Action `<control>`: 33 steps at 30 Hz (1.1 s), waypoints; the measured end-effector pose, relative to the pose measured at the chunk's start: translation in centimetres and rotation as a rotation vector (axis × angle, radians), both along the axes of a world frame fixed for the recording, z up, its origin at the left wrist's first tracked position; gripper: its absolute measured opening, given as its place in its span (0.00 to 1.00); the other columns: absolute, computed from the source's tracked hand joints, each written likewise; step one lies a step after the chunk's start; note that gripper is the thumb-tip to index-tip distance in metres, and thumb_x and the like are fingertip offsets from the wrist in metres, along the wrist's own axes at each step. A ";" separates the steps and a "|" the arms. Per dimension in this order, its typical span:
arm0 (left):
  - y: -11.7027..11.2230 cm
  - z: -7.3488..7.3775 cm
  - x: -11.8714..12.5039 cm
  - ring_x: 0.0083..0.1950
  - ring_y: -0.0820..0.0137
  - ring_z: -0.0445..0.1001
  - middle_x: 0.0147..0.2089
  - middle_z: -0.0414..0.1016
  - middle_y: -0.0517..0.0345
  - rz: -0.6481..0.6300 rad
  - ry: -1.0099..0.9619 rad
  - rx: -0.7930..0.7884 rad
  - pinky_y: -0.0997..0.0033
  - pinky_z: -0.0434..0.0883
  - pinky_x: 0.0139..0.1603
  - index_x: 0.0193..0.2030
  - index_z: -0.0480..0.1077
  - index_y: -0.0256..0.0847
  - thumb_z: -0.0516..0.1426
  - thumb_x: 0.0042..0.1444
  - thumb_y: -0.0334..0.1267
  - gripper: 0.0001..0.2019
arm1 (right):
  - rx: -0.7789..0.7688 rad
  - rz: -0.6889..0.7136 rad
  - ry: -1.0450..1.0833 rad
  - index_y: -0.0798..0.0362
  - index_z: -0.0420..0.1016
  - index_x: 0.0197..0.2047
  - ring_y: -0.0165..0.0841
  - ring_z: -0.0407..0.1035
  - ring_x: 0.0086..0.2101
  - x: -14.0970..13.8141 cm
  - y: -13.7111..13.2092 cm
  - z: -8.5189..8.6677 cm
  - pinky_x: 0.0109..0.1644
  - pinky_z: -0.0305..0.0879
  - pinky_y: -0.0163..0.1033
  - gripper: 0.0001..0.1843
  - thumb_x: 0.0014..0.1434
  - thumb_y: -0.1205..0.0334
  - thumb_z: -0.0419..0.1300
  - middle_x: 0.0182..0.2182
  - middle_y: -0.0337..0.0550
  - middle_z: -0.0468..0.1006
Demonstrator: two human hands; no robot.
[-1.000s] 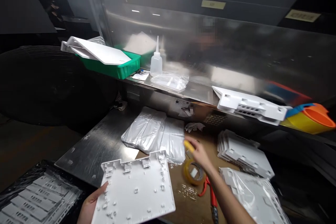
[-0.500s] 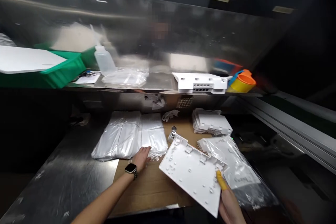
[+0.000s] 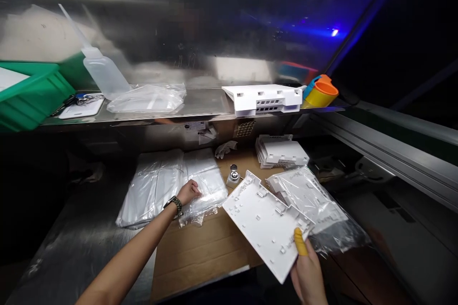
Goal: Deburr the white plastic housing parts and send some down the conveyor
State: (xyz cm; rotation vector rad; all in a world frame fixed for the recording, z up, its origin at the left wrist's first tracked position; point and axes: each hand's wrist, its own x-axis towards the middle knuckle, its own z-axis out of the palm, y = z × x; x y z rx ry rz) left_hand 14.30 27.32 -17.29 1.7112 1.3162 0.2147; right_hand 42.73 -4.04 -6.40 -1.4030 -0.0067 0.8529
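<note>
My right hand [image 3: 307, 271], with a yellow cot on one finger, grips a flat white plastic panel [image 3: 266, 221] by its near corner and holds it tilted above the cardboard sheet [image 3: 200, 252]. My left hand [image 3: 188, 192], with a watch at the wrist, is closed on the top clear plastic bag [image 3: 203, 186] of a stack of clear bags [image 3: 153, 186] and lifts its near edge. A bagged white panel [image 3: 307, 195] lies just right of the held panel.
A stack of white panels [image 3: 281, 155] and a small metal part [image 3: 233, 176] lie behind. The steel shelf [image 3: 200, 105] carries a white housing [image 3: 265, 97], a squeeze bottle [image 3: 102, 69], a loose bag, a green bin [image 3: 32, 93] and coloured cups [image 3: 320, 93]. A conveyor rail [image 3: 390, 147] runs at right.
The white panel passed from my left hand to my right. My left hand reached to the bag stack and has now closed on the top bag, raising its edge. The view turned rightward.
</note>
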 end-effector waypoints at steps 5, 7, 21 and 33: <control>0.0 -0.8 0.0 0.41 0.67 0.77 0.48 0.76 0.53 0.051 -0.058 0.054 0.62 0.78 0.42 0.53 0.71 0.37 0.61 0.65 0.41 0.14 | -0.035 0.139 -0.289 0.51 0.74 0.62 0.47 0.73 0.57 -4.8 3.4 -1.7 0.60 0.70 0.47 0.42 0.52 0.33 0.67 0.54 0.50 0.82; -0.2 -1.0 0.2 0.41 0.68 0.77 0.48 0.76 0.53 0.044 -0.061 0.073 0.62 0.78 0.41 0.53 0.71 0.37 0.61 0.64 0.41 0.14 | 0.006 0.262 -0.383 0.49 0.74 0.62 0.47 0.72 0.58 -6.8 4.9 -2.1 0.62 0.68 0.48 0.37 0.58 0.34 0.63 0.54 0.50 0.81; 2.6 5.9 -1.1 0.69 0.51 0.63 0.73 0.60 0.47 -0.179 0.022 0.381 0.38 0.63 0.67 0.62 0.69 0.45 0.59 0.66 0.41 0.19 | 0.013 0.404 -0.618 0.50 0.63 0.69 0.48 0.67 0.63 -10.5 7.7 -5.3 0.67 0.62 0.53 0.36 0.67 0.37 0.53 0.60 0.57 0.76; 0.8 11.3 4.0 0.42 0.65 0.81 0.69 0.70 0.42 -0.296 -0.104 0.531 0.63 0.79 0.44 0.66 0.70 0.42 0.56 0.53 0.20 0.32 | -0.012 0.473 -0.755 0.41 0.69 0.68 0.54 0.78 0.51 -11.6 6.4 -3.9 0.50 0.77 0.51 0.36 0.62 0.34 0.53 0.47 0.49 0.85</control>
